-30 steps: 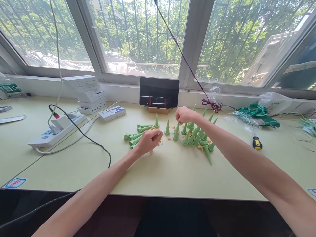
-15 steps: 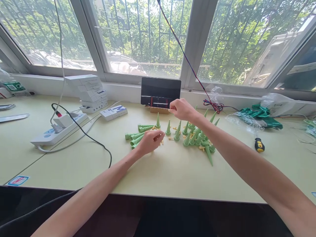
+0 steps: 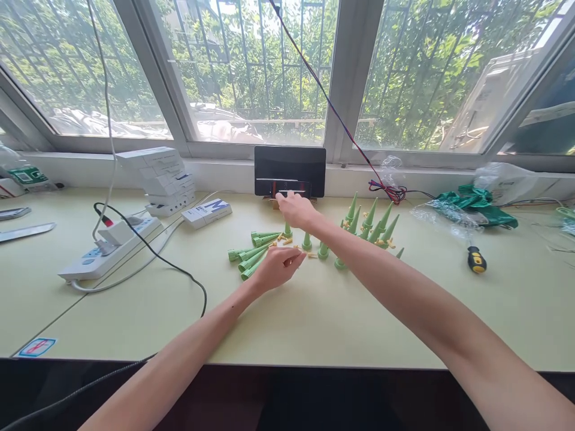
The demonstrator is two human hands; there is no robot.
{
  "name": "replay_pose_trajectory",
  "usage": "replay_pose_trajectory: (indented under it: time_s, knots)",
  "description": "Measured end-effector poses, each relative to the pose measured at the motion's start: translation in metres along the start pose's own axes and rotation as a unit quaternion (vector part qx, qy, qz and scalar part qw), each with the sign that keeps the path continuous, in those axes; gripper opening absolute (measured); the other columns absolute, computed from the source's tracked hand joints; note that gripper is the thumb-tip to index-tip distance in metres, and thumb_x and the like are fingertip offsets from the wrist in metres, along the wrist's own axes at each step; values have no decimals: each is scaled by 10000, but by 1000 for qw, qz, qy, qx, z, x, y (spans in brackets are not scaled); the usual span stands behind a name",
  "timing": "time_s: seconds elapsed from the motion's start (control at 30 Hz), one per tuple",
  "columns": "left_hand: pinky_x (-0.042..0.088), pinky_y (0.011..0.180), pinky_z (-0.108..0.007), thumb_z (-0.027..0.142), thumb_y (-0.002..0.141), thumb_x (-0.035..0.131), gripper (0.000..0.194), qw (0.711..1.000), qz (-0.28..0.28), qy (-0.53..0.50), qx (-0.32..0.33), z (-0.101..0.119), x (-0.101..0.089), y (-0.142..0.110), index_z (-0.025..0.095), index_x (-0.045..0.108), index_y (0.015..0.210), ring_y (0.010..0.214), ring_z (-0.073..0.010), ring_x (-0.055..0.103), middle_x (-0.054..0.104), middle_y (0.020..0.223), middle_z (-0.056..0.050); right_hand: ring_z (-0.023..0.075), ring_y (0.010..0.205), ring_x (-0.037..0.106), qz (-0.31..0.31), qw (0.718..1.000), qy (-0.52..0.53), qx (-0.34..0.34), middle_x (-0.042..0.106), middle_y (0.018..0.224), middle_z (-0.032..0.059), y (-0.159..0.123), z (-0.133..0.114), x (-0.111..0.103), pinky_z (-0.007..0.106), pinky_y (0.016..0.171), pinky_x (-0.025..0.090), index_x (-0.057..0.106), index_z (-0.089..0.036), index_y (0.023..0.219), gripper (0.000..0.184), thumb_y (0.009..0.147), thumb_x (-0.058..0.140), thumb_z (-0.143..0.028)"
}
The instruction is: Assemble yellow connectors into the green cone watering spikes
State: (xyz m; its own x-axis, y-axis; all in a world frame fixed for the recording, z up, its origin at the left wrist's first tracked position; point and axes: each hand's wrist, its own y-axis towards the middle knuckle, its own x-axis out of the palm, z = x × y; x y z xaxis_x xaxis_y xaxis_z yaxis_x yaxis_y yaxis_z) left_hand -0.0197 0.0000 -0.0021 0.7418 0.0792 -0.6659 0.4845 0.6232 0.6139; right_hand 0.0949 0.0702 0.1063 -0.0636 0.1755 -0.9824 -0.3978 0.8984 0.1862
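My left hand (image 3: 279, 267) rests low over the table with its fingers pressed together; whatever they hold, if anything, is hidden. Beside it fan out several green hollow cones (image 3: 251, 258) lying on their sides, and small yellow plastic pieces (image 3: 287, 241) are scattered near its fingertips. My right hand (image 3: 296, 209) is closed, in front of the phone and across the top of an upright green cone (image 3: 287, 230); its fingertips' contents cannot be made out. More green cones (image 3: 368, 221) stand upright with yellow pieces among them, partly hidden by my right forearm.
A tablet (image 3: 290, 161) with a phone in front leans at the window. To the left are a power strip (image 3: 105, 254), cables, stacked white boxes (image 3: 157, 179) and a flat white box (image 3: 206, 214). On the right lie a screwdriver (image 3: 476, 260) and green plastic wrapping (image 3: 476, 206).
My right hand has moved left and down, from right of the phone to over the single upright cone. The left hand stays near the same place, closed. The view has shifted slightly.
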Motion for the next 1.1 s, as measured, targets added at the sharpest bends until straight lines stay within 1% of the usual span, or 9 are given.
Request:
replay_pose_trajectory:
  time_s: [0.13, 0.33, 0.47, 0.6, 0.73, 0.87, 1.0, 1.03, 1.1]
  knots:
    - [297, 521, -252, 245, 936, 515, 396, 1000, -3, 5, -7, 1, 0, 0, 187, 422, 556, 498, -108, 262, 284, 508, 58, 269, 1054, 655, -49, 999, -2, -8, 655, 1106, 173, 8, -8, 8, 335, 826, 512, 661, -155, 1112, 278, 897, 508, -69]
    - [289, 516, -260, 232, 931, 520, 384, 1000, -6, 10, -12, -1, 1, -1, 188, 410, 565, 492, -105, 272, 296, 496, 60, 255, 1018, 691, -37, 999, 6, -5, 689, 1072, 177, 12, -18, 12, 295, 787, 524, 705, -159, 1100, 270, 871, 582, -85]
    - [285, 509, -262, 230, 928, 522, 402, 1000, 5, 14, -3, -4, 2, -2, 186, 371, 559, 489, -104, 254, 298, 489, 61, 250, 992, 700, -28, 1000, 11, -4, 697, 1056, 170, 10, -22, 13, 282, 736, 524, 716, -151, 1067, 298, 859, 544, -26]
    - [292, 502, -259, 243, 930, 527, 400, 1000, 14, 14, -1, -4, 2, -2, 188, 391, 557, 478, -102, 258, 300, 481, 62, 257, 965, 702, -10, 1000, 17, -11, 709, 963, 156, 3, -24, 6, 279, 704, 507, 721, -142, 1013, 295, 848, 526, 4]
    - [299, 485, -256, 274, 943, 517, 423, 999, 43, 8, 3, -1, -2, -1, 191, 400, 545, 452, -98, 282, 318, 468, 59, 262, 897, 701, 31, 999, 22, -4, 695, 885, 147, -16, -23, -9, 275, 665, 470, 710, -137, 943, 283, 834, 504, 24]
    - [328, 479, -260, 342, 980, 457, 469, 994, 111, 16, -2, 3, -7, 0, 194, 428, 536, 440, -102, 362, 388, 462, 37, 207, 744, 662, 138, 989, 55, 6, 660, 872, 113, -53, -12, -15, 259, 598, 401, 662, -141, 897, 258, 834, 465, 14]
    - [422, 546, -255, 367, 1011, 388, 429, 978, 202, 17, -41, 6, -14, 3, 182, 601, 687, 521, -116, 514, 551, 565, -5, 162, 684, 588, 213, 965, 150, -2, 623, 784, 61, -90, 6, 2, 256, 623, 387, 618, -158, 827, 205, 935, 448, -123]
    - [429, 552, -253, 364, 1012, 388, 421, 977, 206, 17, -53, 6, -14, 4, 178, 615, 711, 536, -114, 525, 585, 606, -14, 152, 668, 572, 227, 956, 186, -9, 615, 757, 47, -98, 10, 10, 255, 632, 394, 612, -163, 812, 206, 944, 454, -148]
    - [429, 535, -245, 374, 1001, 423, 401, 981, 179, 18, -73, 5, -15, 6, 175, 625, 716, 570, -120, 548, 623, 662, -26, 138, 653, 558, 246, 931, 269, -27, 618, 732, 27, -111, 16, 26, 247, 638, 416, 605, -170, 800, 170, 926, 492, -151]
